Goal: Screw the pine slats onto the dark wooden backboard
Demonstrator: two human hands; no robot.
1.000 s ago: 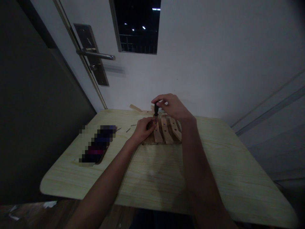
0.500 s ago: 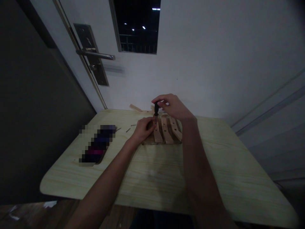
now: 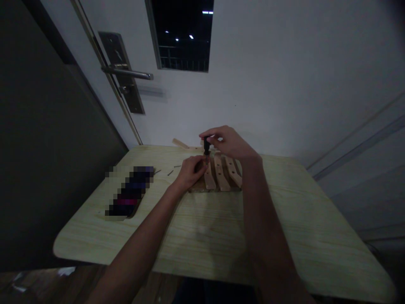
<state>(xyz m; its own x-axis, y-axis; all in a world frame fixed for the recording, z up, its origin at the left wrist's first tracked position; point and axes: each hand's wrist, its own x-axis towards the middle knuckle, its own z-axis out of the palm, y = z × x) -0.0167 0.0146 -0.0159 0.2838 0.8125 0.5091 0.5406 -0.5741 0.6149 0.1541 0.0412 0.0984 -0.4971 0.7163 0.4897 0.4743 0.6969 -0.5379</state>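
Observation:
A black-handled screwdriver (image 3: pixel 206 145) stands nearly upright, its handle pinched from above by the fingers of my right hand (image 3: pixel 232 142). Its tip points down at the leftmost of three angled wooden strips (image 3: pixel 209 179), which lie side by side on a dark brown board (image 3: pixel 198 186). My left hand (image 3: pixel 190 169) is closed at the back end of that strip, thumb and forefinger on either side of the screwdriver's tip; a screw under the tip cannot be made out. Dark holes show in the middle strip (image 3: pixel 220 173) and the right strip (image 3: pixel 233 172).
Several loose screws (image 3: pixel 170 172) lie left of the board on the pale wooden table (image 3: pixel 202 236). Beside them is a blurred-out phone-like object (image 3: pixel 131 194). A small wooden piece (image 3: pixel 180 143) is at the table's back edge, by a white door (image 3: pixel 268 84) with a metal handle (image 3: pixel 133 74).
The screwdriver's handle and my right fingers have shifted very slightly left. My left hand stays in place on the strip.

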